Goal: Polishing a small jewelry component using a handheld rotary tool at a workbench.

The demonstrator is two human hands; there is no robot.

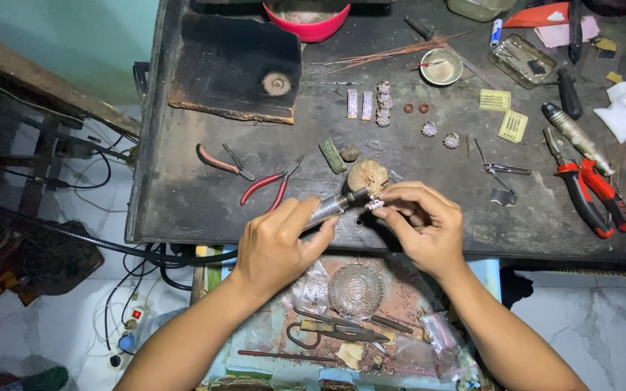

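The desk (182,195) is dark, scuffed and matt, its surface rough and stained. The rotary handpiece (335,205) in the left hand (277,250) is ribbed grey metal with a dull shine. Just beyond it, the small jewelled piece (375,205) in the right hand (422,224) glitters. Right of the handpiece lie pliers (588,192) with glossy red plastic grips; left of it, needle-nose pliers (269,185) with smooth red handles. Below it sits a clear glass dish (356,288).
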